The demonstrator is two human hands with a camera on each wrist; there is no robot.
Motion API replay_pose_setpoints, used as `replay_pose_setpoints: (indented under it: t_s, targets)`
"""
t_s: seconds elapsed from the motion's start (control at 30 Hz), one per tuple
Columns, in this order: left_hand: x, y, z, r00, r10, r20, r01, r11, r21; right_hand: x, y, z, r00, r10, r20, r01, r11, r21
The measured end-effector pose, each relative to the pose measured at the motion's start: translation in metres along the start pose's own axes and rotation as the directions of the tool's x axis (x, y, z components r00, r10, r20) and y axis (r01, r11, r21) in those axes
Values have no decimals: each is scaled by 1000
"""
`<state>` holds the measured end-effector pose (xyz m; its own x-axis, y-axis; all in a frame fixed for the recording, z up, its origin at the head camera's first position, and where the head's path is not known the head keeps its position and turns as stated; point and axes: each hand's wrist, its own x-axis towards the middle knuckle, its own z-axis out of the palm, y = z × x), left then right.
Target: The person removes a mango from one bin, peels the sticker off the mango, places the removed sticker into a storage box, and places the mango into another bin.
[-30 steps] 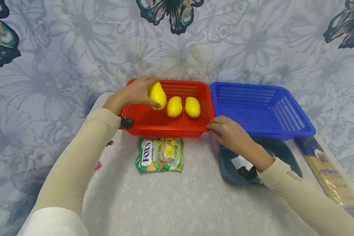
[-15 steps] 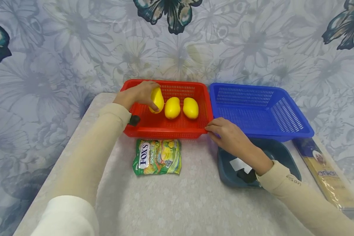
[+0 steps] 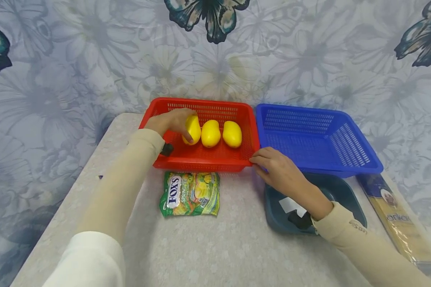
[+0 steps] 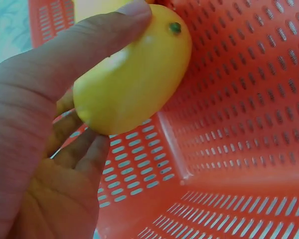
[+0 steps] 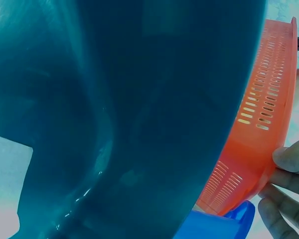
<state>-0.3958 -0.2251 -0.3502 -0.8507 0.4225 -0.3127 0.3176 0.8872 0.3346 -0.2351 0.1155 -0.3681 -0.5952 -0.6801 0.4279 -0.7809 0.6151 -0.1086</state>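
My left hand [image 3: 174, 120] grips a yellow mango [image 4: 134, 79] inside the left part of the red basket [image 3: 201, 164]. In the left wrist view the thumb lies over the mango and fingers curl below it; a small green stem spot shows. Beside it, two more mangoes lie in a row on the basket floor: a middle mango [image 3: 210, 134] and a right mango [image 3: 232, 134]. My right hand [image 3: 278, 167] pinches the red basket's front right corner, thumb and fingers on its rim in the right wrist view.
A blue basket [image 3: 344, 168] stands right of the red one. In front of it is a dark teal tub [image 3: 273, 215] with a white paper piece inside. A Fox's candy bag [image 3: 190, 194] lies before the red basket. At far right lies a long pack [image 3: 398, 219].
My left hand has lowered the mango into the red basket, close to the other two mangoes. The right hand stays at the basket's corner.
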Motion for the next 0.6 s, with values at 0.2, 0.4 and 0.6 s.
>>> replay_pose_setpoints:
  t_s: [0.2,0.4,0.6]
  targets:
    - [8,-3,7,999,-31,16,31,1000,-2,0,1,1,1000,-3,-4,3,1000,-6]
    - [10,-6,11,1000,-12,-10,11,997,-81,-1,1,2,1000,0,-3,0,1000,-13]
    - [8,-9,12,999,-41,5,41,993,-113,-1,1,3,1000,1,-9,-1,1000,-8]
